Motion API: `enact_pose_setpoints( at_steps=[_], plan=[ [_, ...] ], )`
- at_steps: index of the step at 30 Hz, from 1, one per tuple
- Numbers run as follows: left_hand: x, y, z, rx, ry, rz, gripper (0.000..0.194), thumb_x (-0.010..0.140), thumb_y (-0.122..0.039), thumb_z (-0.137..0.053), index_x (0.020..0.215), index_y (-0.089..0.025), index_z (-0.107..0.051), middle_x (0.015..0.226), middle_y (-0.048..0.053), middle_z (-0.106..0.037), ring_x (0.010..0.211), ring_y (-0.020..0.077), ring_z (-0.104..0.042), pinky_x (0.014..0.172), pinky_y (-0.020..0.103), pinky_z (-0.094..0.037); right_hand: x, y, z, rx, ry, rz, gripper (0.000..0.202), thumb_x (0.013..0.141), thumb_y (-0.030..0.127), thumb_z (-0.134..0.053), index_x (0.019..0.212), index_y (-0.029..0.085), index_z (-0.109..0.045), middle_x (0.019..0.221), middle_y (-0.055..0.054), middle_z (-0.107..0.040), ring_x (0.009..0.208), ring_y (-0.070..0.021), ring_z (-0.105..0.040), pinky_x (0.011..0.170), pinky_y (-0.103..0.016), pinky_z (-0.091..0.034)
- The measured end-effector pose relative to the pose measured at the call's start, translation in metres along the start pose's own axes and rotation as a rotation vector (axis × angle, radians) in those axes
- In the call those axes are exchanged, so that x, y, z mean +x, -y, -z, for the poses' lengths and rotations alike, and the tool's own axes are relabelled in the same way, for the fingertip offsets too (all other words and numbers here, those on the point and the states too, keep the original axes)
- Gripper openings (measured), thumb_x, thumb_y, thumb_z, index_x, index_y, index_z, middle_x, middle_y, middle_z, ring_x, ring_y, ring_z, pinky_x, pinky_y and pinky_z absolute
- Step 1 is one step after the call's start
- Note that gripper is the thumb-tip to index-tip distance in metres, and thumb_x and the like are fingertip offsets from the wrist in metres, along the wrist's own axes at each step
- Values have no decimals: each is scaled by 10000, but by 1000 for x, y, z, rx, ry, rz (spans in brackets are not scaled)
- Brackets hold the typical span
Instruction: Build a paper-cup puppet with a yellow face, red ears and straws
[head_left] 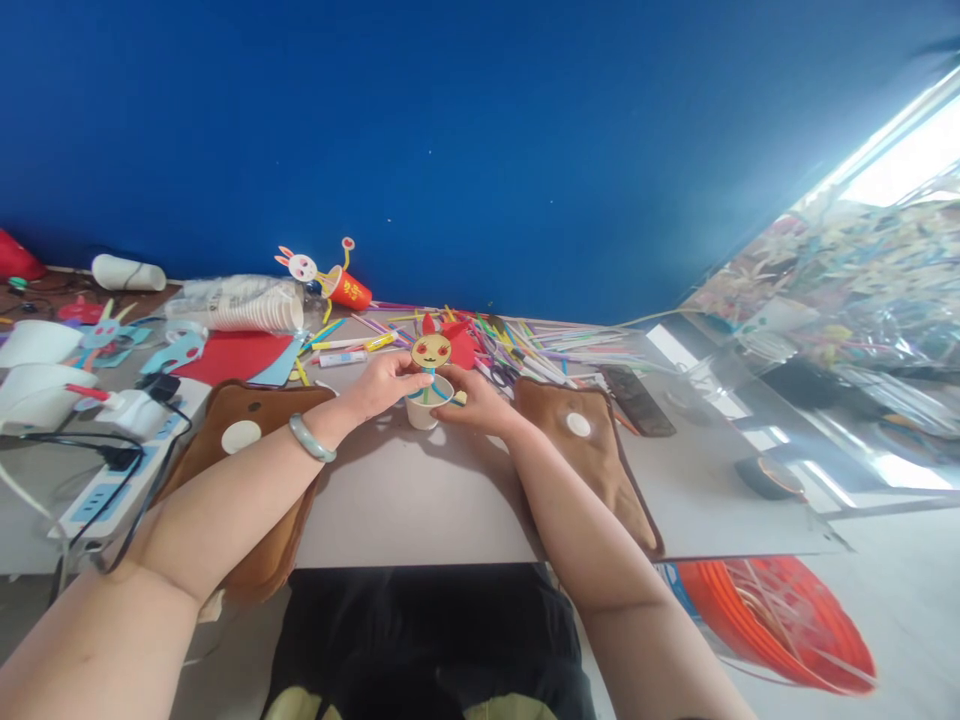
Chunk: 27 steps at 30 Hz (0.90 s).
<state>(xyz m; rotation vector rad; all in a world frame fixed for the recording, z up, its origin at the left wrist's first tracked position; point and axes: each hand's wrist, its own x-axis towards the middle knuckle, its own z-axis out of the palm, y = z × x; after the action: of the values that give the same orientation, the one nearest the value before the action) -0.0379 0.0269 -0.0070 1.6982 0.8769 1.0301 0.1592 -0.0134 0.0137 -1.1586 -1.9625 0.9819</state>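
A white paper cup [423, 414] stands upright on the table in front of me. Out of it rises a paper puppet [431, 350] with a tan face, red ears and a blue-green stem with arms. My left hand [384, 385], with a bracelet at the wrist, has its thumb and fingers closed at the puppet's stem, just over the cup's left rim. My right hand [476, 402] is curled round the right side of the cup and an arm of the puppet. Its fingertips are partly hidden behind the cup and puppet.
Loose coloured pipe cleaners [555, 345] and markers lie along the blue wall. A rabbit puppet in a red cup [349, 290] and bagged paper cups [247, 305] are back left. Brown pads [577, 470] flank my arms; a power strip [124, 475] is left, a phone [637, 400] right, an orange bin [780, 620] below.
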Motion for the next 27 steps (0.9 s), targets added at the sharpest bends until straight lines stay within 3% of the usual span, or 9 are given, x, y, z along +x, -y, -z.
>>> enact_pose_setpoints(
  at_steps=[6, 9, 12, 18, 27],
  plan=[
    [0, -1, 2, 22, 52, -30, 299, 736, -403, -728, 889, -147, -755, 926, 87, -763, 885, 232, -692, 827, 354, -542, 0, -5, -1, 66, -3, 47, 646, 649, 202, -734, 1274, 178, -571, 1229, -94, -671, 1061, -229, -649, 948, -378, -494],
    [1, -1, 3, 44, 85, -45, 310, 756, -406, -710, 927, -150, -752, 963, 89, -756, 919, 235, -685, 869, 368, -529, 1, -9, 1, 70, 2, 42, 692, 622, 272, -809, 1265, 197, -566, 1260, -104, -656, 1143, -249, -625, 987, -396, -474],
    [1, -3, 3, 65, 120, -70, 316, 775, -410, -699, 954, -154, -744, 978, 87, -748, 963, 242, -673, 905, 371, -510, 2, -11, -1, 136, -72, 52, 680, 630, 401, -844, 1225, 213, -575, 1245, -100, -666, 1173, -255, -615, 995, -398, -472],
    [-1, -9, 2, 132, 122, -145, 278, 799, -422, -688, 879, -161, -738, 986, 74, -744, 1005, 252, -657, 909, 345, -490, 4, -4, -10, 212, -352, 74, 469, 736, 562, -746, 1041, 215, -664, 1088, -77, -723, 1023, -229, -660, 948, -378, -494],
    [-3, -10, -4, 148, 97, -203, 232, 788, -352, -683, 920, -170, -739, 983, 76, -732, 1016, 248, -651, 930, 350, -484, 5, 9, -18, 207, -435, 12, 304, 741, 471, -729, 862, 195, -690, 894, -45, -724, 889, -223, -658, 872, -377, -508]
  ],
)
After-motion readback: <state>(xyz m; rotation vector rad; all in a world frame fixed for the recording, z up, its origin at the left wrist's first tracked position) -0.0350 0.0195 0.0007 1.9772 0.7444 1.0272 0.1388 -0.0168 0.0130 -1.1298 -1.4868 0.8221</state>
